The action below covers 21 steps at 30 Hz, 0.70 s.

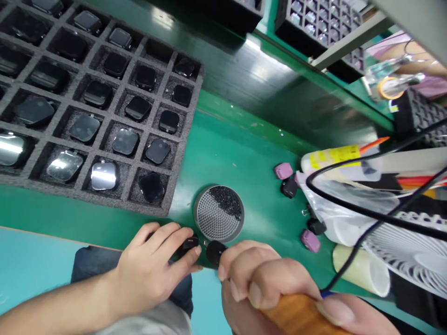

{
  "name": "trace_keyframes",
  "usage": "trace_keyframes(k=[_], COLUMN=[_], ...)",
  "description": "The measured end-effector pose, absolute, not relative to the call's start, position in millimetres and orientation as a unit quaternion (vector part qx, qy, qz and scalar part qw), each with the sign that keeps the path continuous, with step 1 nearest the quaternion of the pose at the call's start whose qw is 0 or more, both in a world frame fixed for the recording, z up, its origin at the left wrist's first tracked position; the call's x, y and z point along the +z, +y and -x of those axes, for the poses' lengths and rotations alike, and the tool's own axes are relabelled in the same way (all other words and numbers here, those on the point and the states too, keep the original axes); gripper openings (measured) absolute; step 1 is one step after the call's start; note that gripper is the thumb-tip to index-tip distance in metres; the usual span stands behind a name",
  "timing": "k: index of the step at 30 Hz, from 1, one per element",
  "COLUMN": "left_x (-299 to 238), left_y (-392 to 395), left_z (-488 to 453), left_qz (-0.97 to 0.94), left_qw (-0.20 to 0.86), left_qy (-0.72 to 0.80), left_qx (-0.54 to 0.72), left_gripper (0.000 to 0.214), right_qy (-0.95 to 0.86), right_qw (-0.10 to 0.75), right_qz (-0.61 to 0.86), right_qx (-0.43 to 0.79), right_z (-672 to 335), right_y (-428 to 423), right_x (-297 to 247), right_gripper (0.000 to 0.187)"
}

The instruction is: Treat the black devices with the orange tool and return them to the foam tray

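Note:
Near the front edge of the green bench, my left hand (153, 265) is closed around a small black watch case (190, 242), mostly covered by the fingers. My right hand (268, 279) grips a screwdriver (214, 252) with a black nose and an orange-brown, wood-look body. Its tip points left, close to the side of the watch case; whether they touch I cannot tell. Just beyond both hands lies a round grey dish (209, 218) with a dimpled floor, tiny black screws heaped on its far right side.
A grey foam tray (167, 186) of dark watch cases fills the left. Pink watch cases (283, 170) and black ones lie right, beside a white bottle (328, 160), a plastic bag, a white fan (412, 251) and a black cable (349, 211). Another person's arm shows at far right.

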<state>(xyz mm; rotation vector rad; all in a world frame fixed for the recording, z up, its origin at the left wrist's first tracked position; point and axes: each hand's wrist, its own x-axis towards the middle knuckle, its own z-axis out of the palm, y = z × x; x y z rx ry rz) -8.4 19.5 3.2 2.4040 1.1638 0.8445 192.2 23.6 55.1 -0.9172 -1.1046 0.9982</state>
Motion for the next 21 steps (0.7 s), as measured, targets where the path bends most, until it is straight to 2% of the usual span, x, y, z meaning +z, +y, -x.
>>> trace_keyframes(k=[2,5,7,11,15,18,21], left_x=[2.7,1.9,1.9,2.7,2.9,2.6,2.3], left_y=[19.2,19.6,20.2,20.2,19.1,19.2,20.4], left_z=[8.6,8.4,8.2,8.3,8.4,7.7,7.0], left_qz=[-0.846,-0.847,-0.846,-0.845,-0.844,-0.842,-0.843], left_qw=[0.171,0.174,0.176,0.172,0.172,0.170,0.169], left_qy=[0.410,0.407,0.407,0.408,0.407,0.408,0.408], left_qx=[0.296,0.295,0.296,0.298,0.304,0.308,0.306], left_gripper=[0.018,0.018,0.018,0.018,0.018,0.017,0.018], right_qy=[-0.493,-0.482,-0.477,-0.506,-0.537,-0.533,-0.545], right_qw=[0.595,0.472,0.436,0.497,0.510,0.530,0.488], right_qz=[0.420,0.473,0.471,0.412,0.392,0.398,0.413], right_qx=[0.476,0.567,0.600,0.573,0.546,0.526,0.542], right_z=[-204.8,-224.6,-233.2,-235.2,-228.3,-227.2,-229.5], right_y=[21.6,21.5,23.4,25.3,19.2,17.1,23.8], right_x=[62.4,77.9,82.8,69.6,49.5,47.4,57.1], right_gripper=[0.028,0.039,0.042,0.041,0.044,0.039,0.039])
